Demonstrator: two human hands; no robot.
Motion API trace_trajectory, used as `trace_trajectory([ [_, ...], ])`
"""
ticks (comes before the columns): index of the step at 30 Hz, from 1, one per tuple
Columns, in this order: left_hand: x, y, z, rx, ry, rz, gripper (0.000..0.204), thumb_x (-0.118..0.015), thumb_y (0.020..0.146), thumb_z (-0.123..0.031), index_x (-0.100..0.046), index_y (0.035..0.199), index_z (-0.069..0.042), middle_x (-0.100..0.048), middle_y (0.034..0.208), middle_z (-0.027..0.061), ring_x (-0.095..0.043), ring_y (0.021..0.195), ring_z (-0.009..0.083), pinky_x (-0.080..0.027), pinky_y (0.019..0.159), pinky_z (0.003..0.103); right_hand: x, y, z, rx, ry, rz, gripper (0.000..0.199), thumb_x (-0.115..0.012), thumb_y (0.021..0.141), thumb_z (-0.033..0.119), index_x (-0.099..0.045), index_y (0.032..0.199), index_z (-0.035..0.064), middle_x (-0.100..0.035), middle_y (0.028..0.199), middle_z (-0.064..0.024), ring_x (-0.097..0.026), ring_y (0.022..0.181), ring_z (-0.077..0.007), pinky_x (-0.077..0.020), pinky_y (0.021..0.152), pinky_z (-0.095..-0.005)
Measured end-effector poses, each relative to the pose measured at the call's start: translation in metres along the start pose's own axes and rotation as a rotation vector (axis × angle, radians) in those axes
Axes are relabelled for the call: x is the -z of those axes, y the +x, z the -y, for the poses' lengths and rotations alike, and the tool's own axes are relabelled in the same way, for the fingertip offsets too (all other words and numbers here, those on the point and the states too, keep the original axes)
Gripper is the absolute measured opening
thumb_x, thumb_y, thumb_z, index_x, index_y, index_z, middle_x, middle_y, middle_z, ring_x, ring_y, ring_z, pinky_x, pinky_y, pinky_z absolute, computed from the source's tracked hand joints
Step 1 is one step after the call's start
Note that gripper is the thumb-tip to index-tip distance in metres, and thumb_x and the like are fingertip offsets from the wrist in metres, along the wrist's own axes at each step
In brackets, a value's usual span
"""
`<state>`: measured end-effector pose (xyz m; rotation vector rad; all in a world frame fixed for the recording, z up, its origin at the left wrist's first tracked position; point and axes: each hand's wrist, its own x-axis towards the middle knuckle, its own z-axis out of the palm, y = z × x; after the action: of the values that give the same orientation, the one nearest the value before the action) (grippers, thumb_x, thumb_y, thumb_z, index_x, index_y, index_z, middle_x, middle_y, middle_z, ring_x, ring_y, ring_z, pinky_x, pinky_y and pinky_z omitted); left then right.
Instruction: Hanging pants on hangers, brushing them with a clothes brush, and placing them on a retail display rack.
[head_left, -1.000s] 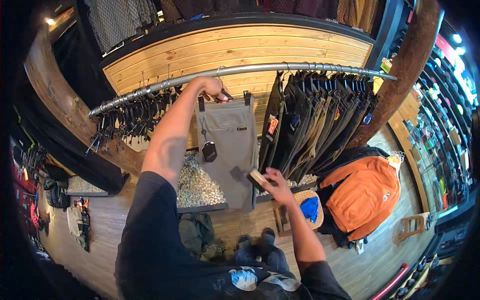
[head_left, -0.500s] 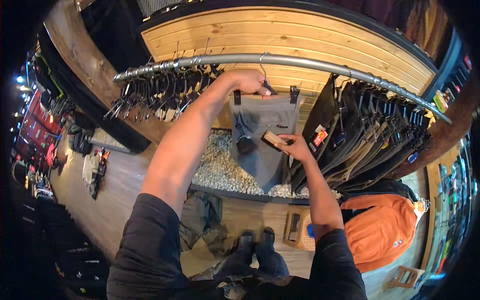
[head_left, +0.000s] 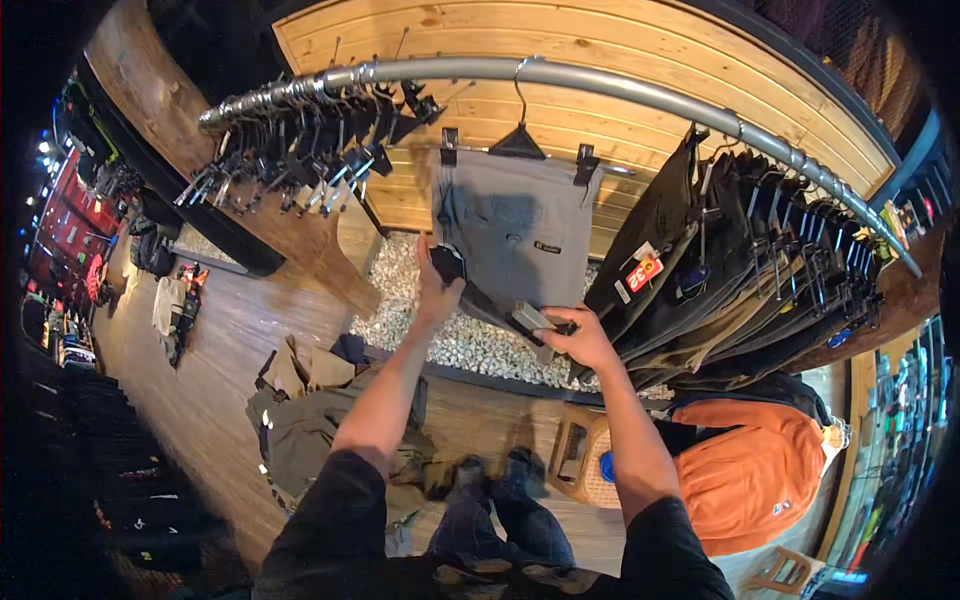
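Observation:
A grey pair of trousers (head_left: 510,215), seemingly folded, hangs by two clips from a black hanger (head_left: 517,143) on the metal rail. At its left edge my left hand (head_left: 438,290) has its fingers and thumb around a dark rounded piece (head_left: 448,262). My right hand (head_left: 578,338) grips a small rectangular block (head_left: 527,318), grey with dark edges, near the lower edge of the cloth. A dark strip of material slants between the two hands; whether it joins both pieces I cannot tell.
The curved metal rail (head_left: 620,80) carries several bare hangers (head_left: 300,150) at left and dark trousers (head_left: 730,240) at right. White gravel (head_left: 400,275) lies below. Clothes (head_left: 320,420) are heaped on the floor, with a wooden stool (head_left: 575,455) and orange jacket (head_left: 745,455) at right.
My left hand has let go of the hanger and come down to the dark piece at the garment's left edge. My right hand, still holding the block, is lower. The view has shifted.

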<state>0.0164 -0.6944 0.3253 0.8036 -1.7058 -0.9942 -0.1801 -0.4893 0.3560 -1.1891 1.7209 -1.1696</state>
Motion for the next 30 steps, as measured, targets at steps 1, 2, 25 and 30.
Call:
trace_trajectory([
  [1,0.014,0.007,0.044,0.118,0.018,0.114,0.076,-0.063,0.075,-0.003,-0.030,0.143,-0.006,-0.047,0.134,0.0157,-0.047,0.123,0.0244,-0.039,0.101,0.036,-0.014,0.003,-0.003,0.051,0.022,0.002,0.042,-0.084,0.071,0.022,-0.070,0.104,-0.0001,-0.057,0.111,-0.0124,-0.057,0.106,-0.0229,-0.0462,0.089,-0.0311],
  [2,0.027,0.017,0.075,0.237,0.028,0.235,0.074,-0.064,0.076,-0.004,-0.031,0.142,-0.006,-0.049,0.133,0.0141,-0.048,0.121,0.0210,-0.042,0.097,0.035,-0.025,0.007,-0.010,0.097,0.042,-0.004,0.041,-0.084,0.071,0.022,-0.070,0.104,0.0006,-0.057,0.113,-0.0129,-0.057,0.107,-0.0247,-0.0453,0.092,-0.0323],
  [25,0.185,-0.286,-0.034,0.688,-0.281,0.751,0.045,-0.073,0.084,-0.022,-0.054,0.119,0.001,-0.063,0.108,0.0066,-0.059,0.100,0.0179,-0.047,0.089,0.035,-0.155,-0.271,-0.012,-0.296,0.591,-0.093,0.026,-0.066,0.089,0.016,-0.065,0.111,0.0011,-0.064,0.092,0.0017,-0.056,0.085,-0.0070,-0.0443,0.079,-0.0226],
  [30,0.207,-0.306,-0.067,0.765,-0.436,0.739,0.046,-0.068,0.087,-0.008,-0.049,0.129,-0.003,-0.058,0.122,0.0057,-0.053,0.117,0.0196,-0.042,0.098,0.036,-0.170,-0.309,0.002,-0.254,0.640,-0.433,0.025,-0.065,0.089,0.017,-0.065,0.108,0.0009,-0.064,0.091,0.0025,-0.057,0.085,-0.0068,-0.0448,0.077,-0.0227],
])
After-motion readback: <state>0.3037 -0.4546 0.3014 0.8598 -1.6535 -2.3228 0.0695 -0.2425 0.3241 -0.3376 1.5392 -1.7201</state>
